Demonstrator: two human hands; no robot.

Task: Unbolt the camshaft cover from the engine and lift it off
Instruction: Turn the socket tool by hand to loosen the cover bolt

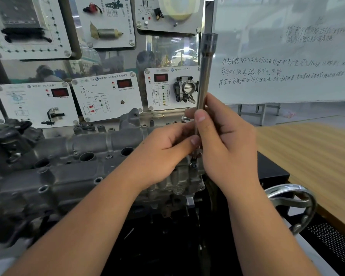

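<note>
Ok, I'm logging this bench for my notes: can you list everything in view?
camshaft cover: one, grey metal, on the engine, left and centre
extension bar: one, silver, upright over the cover's right end
bolt: one, dark, under the bar's lower end
display panels: several, white, on the board behind the engine
whiteboard: one, white with handwriting, upper right
handwheel: one, silver, lower right
wooden table: one, tan, right
left hand: one, fingers curled at the bar's lower part
right hand: one, grips the bar

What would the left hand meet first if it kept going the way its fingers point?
The left hand points rightward at the socket extension bar, which its fingertips apparently already touch; just behind is the right hand gripping that bar. Depth is uncertain.
</note>
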